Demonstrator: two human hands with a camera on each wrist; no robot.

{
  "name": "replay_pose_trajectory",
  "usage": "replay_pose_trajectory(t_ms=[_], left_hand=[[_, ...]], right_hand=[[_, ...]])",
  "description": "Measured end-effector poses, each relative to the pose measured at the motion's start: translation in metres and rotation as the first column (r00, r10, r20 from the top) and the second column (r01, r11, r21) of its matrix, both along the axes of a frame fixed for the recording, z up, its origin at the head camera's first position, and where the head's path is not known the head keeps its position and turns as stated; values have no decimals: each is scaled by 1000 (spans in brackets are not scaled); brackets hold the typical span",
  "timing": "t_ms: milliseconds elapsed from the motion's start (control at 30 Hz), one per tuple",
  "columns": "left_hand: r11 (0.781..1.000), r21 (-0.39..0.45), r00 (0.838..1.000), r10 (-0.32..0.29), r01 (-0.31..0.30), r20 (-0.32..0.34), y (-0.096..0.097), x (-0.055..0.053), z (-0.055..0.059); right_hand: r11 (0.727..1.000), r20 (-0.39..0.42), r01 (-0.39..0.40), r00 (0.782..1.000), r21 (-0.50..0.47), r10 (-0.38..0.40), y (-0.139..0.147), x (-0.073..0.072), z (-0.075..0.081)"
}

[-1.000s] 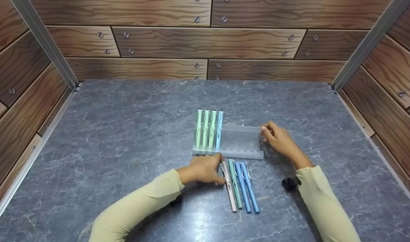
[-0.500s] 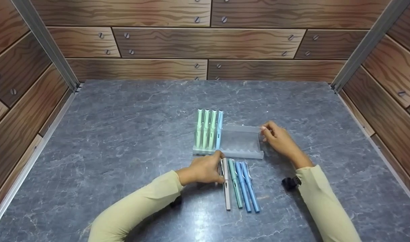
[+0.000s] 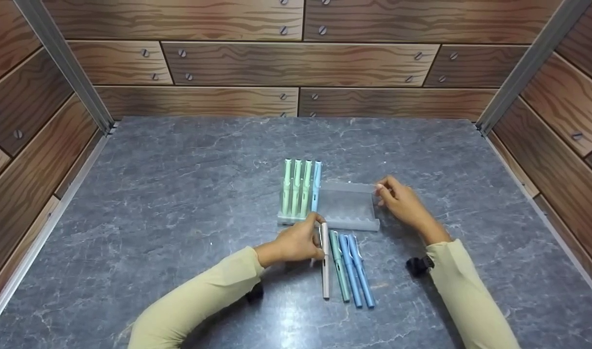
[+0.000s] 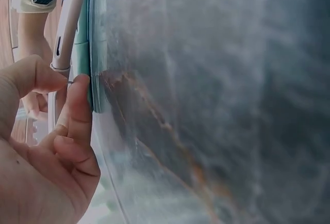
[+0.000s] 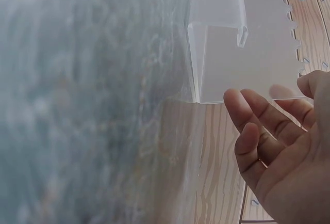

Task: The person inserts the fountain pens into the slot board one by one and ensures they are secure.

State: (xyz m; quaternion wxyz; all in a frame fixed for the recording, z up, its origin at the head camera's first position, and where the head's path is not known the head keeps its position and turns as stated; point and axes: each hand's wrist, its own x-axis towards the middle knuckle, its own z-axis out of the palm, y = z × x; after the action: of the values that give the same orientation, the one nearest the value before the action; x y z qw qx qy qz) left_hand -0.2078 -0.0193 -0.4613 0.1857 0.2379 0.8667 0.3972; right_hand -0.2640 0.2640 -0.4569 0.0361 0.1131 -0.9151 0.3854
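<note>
My left hand (image 3: 299, 241) pinches a pale pinkish-silver pen (image 3: 326, 276) between thumb and fingertips, near its upper part. In the left wrist view the same pen (image 4: 70, 22) rises from the fingertips, with a teal pen (image 4: 81, 53) behind it. A translucent pen stand (image 3: 346, 203) holds several pens at its left side: light green pens (image 3: 296, 194) and a light blue pen (image 3: 316, 182). My right hand (image 3: 401, 199) grips the stand's right edge near the upper corner. The right wrist view shows the fingers of the right hand (image 5: 289, 152) at the clear panel (image 5: 258, 69).
Right of the held pen, a green pen (image 3: 340, 266) and two blue pens (image 3: 351, 271) lie side by side on the grey marbled table (image 3: 189, 160). Wood-patterned walls (image 3: 296, 63) enclose the back and sides. A black wrist device (image 3: 418, 265) hangs under the right sleeve.
The pinkish-silver pen has straightened from a slant to near upright in the head view, moving slightly left and up toward the stand with my left hand. The right hand stays put.
</note>
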Motion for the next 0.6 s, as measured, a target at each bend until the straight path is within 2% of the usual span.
replay_pose_trajectory(t_ms=[300, 467, 600], left_hand=[[988, 142, 992, -73, 58, 99, -5, -2, 2], [976, 211, 982, -87, 51, 165, -7, -2, 3], [968, 247, 979, -84, 37, 184, -7, -3, 6]], right_hand=[[1000, 16, 0, 1000, 10, 0, 0, 1, 2], [1000, 11, -5, 1000, 9, 5, -1, 1, 2], [1000, 0, -3, 1000, 12, 3, -1, 1, 1]])
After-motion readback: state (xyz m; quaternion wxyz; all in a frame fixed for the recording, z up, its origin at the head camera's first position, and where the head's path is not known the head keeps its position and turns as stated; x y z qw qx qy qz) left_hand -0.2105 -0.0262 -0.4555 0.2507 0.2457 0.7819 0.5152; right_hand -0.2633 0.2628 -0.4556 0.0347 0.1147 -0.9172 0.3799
